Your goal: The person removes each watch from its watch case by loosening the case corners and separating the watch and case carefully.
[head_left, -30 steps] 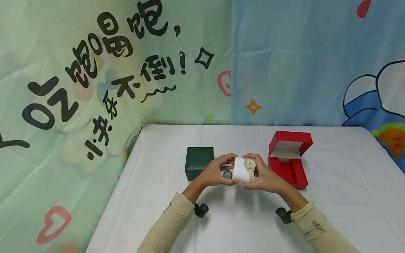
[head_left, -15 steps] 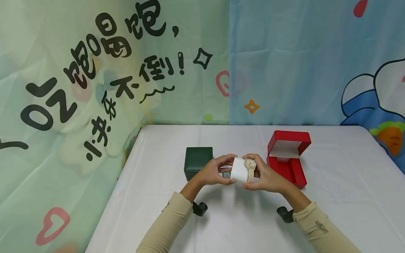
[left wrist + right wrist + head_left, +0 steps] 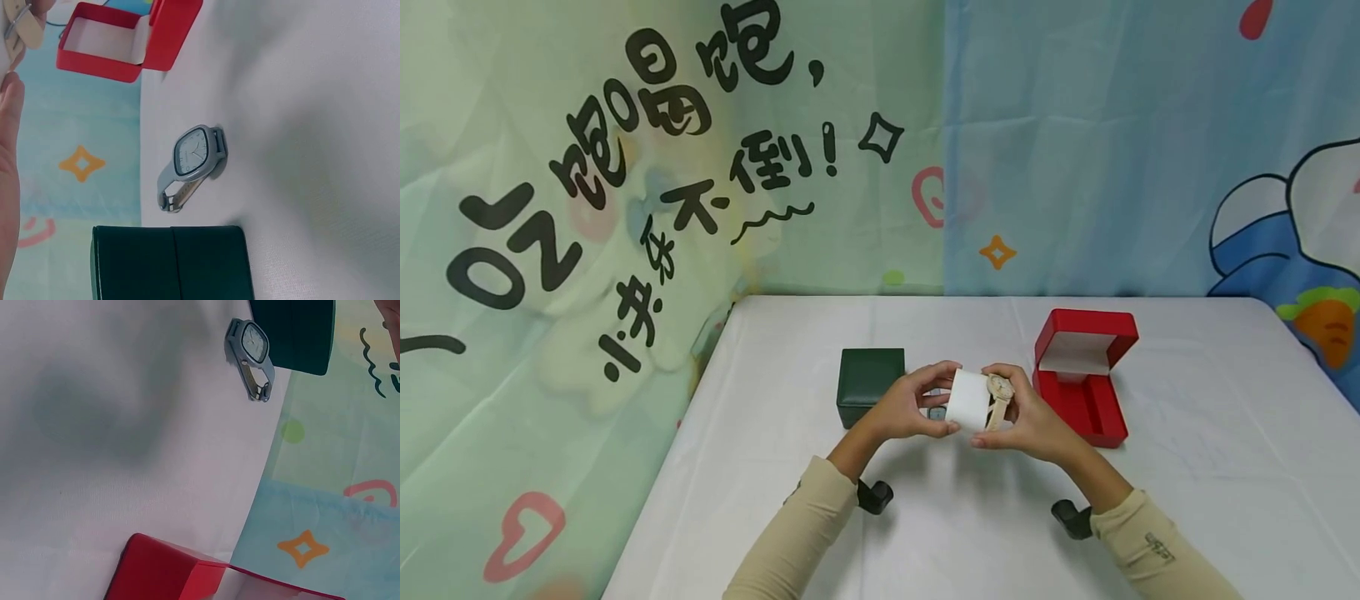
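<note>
Above the table, my left hand [image 3: 913,407] grips a white watch cushion [image 3: 967,400] between thumb and fingers. On the cushion's right end sits a wristwatch [image 3: 1000,387] with a cream strap and a gold-toned case. My right hand [image 3: 1033,425] holds that wristwatch by thumb and fingers, with a dark gap showing between strap and cushion. In the left wrist view, its strap and buckle [image 3: 24,28] show at the top left corner. A second watch, grey and squarish [image 3: 192,152], rests on the table beyond the hands, partly hidden by the left one in the head view.
A closed dark green box [image 3: 871,383] stands behind my left hand. To the right is a red box [image 3: 1086,408], its lid raised and white-lined. The white-covered table [image 3: 1210,433] ends at printed curtains [image 3: 1075,125]. Black wrist cameras [image 3: 876,497] hang below both wrists.
The cream-strapped watch has shifted slightly right on the white cushion and tilted, and a gap has appeared beside its strap. The right hand has moved a little right with it.
</note>
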Motion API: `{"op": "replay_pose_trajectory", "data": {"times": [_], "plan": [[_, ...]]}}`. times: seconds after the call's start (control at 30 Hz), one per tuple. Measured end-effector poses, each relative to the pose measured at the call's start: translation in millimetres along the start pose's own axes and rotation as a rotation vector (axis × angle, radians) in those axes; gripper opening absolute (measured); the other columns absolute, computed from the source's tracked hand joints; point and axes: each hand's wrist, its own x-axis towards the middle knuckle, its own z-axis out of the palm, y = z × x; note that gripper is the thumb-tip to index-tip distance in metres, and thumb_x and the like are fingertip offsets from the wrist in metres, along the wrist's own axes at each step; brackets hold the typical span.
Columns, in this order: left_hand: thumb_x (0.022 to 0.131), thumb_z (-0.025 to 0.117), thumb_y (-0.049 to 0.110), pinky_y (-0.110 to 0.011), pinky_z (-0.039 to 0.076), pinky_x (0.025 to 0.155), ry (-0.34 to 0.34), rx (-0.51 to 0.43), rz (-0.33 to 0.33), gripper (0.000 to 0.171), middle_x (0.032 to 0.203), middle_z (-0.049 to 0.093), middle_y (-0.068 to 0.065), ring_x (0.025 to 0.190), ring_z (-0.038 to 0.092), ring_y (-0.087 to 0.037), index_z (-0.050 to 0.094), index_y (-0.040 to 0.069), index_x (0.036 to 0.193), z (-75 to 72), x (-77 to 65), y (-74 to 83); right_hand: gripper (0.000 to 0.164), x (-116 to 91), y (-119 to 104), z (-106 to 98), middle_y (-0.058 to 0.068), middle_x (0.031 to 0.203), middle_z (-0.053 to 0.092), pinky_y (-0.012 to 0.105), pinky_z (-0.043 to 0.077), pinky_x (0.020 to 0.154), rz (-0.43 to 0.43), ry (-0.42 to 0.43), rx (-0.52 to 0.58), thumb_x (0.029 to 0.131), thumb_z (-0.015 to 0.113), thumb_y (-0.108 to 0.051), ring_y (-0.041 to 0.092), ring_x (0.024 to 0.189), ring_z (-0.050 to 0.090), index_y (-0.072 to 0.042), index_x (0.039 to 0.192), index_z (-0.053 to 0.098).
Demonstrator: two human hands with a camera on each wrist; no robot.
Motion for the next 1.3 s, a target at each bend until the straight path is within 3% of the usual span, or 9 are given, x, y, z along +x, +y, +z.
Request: {"op": "replay_pose_trajectory", "data": {"times": [0.2,0.47,0.67,0.77,0.93,1.13,1.3], "plan": [[0.069,0.069,-0.008,-0.023,0.045,0.093,0.014,-0.015,-0.004,0.074,0.129,0.045,-0.022,0.118,0.05,-0.028,0.035,-0.004,0.135,1.2,0.6,-1.3,0.082,-1,-1,1,0.02,0.121,0.038,0.021,0.052,0.073,0.016,0.023,0.006,0.072,0.075,-0.009,0.005,0.098,0.044,0.002,0.13,0.019],[0.07,0.07,-0.007,-0.033,0.044,0.095,0.041,0.011,-0.002,0.072,0.129,0.044,-0.022,0.118,0.05,-0.03,0.037,-0.001,0.134,1.8,-1.1,4.2,0.082,-2,0,-1,0.022,0.121,0.037,0.018,0.051,0.077,0.028,0.037,0.0,0.073,0.075,-0.008,0.008,0.098,0.046,0.004,0.131,0.018],[0.07,0.071,-0.004,-0.029,0.045,0.094,0.047,0.035,0.025,0.072,0.128,0.045,-0.02,0.117,0.051,-0.027,0.038,0.001,0.134,0.7,1.1,-4.0,0.083,-3,1,-3,0.024,0.122,0.036,0.016,0.05,0.076,0.016,0.033,-0.015,0.073,0.075,-0.007,0.002,0.095,0.047,0.007,0.131,0.018],[0.071,0.072,-0.001,-0.028,0.045,0.094,0.049,0.058,0.054,0.072,0.126,0.045,-0.019,0.116,0.053,-0.022,0.037,0.001,0.134,0.4,1.2,-5.3,0.083,-4,0,-5,0.024,0.123,0.036,0.016,0.051,0.076,0.021,0.022,-0.028,0.073,0.074,-0.008,0.008,0.097,0.048,0.008,0.132,0.017],[0.071,0.072,-0.001,-0.027,0.045,0.094,0.046,0.061,0.037,0.073,0.127,0.044,-0.018,0.117,0.052,-0.024,0.037,0.002,0.134,4.3,3.2,-4.5,0.082,-7,0,-9,0.024,0.122,0.037,0.017,0.052,0.073,0.041,0.009,-0.041,0.075,0.073,-0.01,0.018,0.096,0.049,0.007,0.132,0.017],[0.07,0.071,-0.007,-0.027,0.044,0.096,0.041,0.031,-0.018,0.073,0.129,0.043,-0.022,0.119,0.049,-0.031,0.036,-0.001,0.135,9.7,6.1,6.5,0.08,-11,2,-13,0.024,0.122,0.037,0.017,0.052,0.073,0.066,-0.001,-0.01,0.077,0.071,-0.009,0.012,0.097,0.049,0.006,0.133,0.016],[0.071,0.069,-0.007,-0.033,0.044,0.096,0.034,0.029,-0.029,0.071,0.128,0.043,-0.025,0.118,0.049,-0.036,0.036,-0.005,0.133,11.3,4.4,20.4,0.081,-17,4,-19,0.024,0.121,0.037,0.021,0.053,0.073,0.108,0.017,-0.041,0.077,0.071,-0.012,0.022,0.097,0.05,0.006,0.134,0.015]]}}
